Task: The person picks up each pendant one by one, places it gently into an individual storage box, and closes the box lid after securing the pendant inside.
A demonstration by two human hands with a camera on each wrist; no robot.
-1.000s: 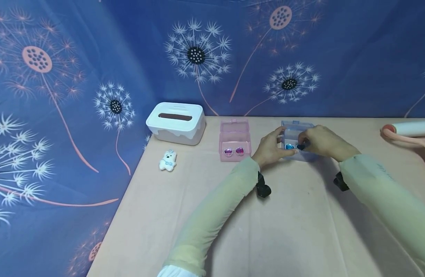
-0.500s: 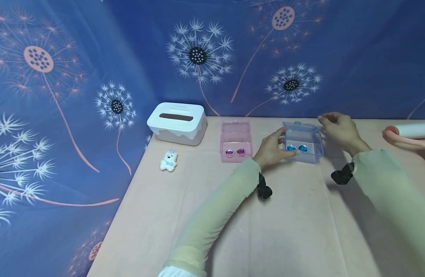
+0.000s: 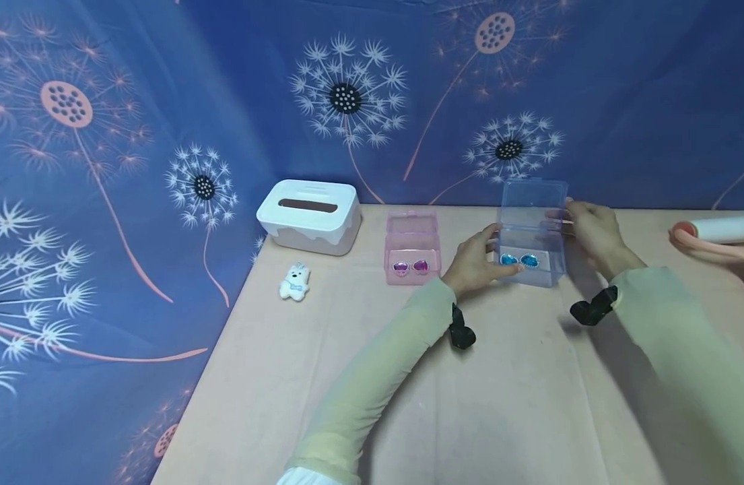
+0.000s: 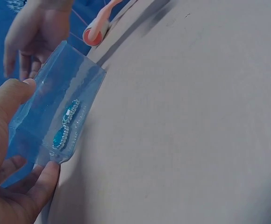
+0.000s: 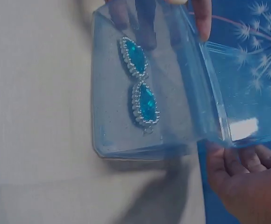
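Observation:
My left hand (image 3: 471, 263) grips the left side of a clear blue plastic box (image 3: 532, 276), thumb in front. Two blue gem ornaments (image 5: 147, 102) with beaded silvery rims lie side by side inside. The box's hinged lid (image 3: 534, 199) stands raised at the back. My right hand (image 3: 598, 232) is at the lid's right edge, its extended fingers showing through the plastic behind it. To the left, an opened clear pink box (image 3: 411, 239) contains two purple-pink gem ornaments (image 3: 411, 267) of similar make.
A white tissue box (image 3: 311, 215) stands at the back left, with a small white bear figure (image 3: 295, 281) before it. At the far right lies a white roller with a pink handle (image 3: 720, 228). A blue dandelion-print cloth (image 3: 408, 101) hangs behind the table.
My right hand has left the gem ornaments, withdrawn to the right, then come back to the lid. The lid has swung up. My left hand stays on the box.

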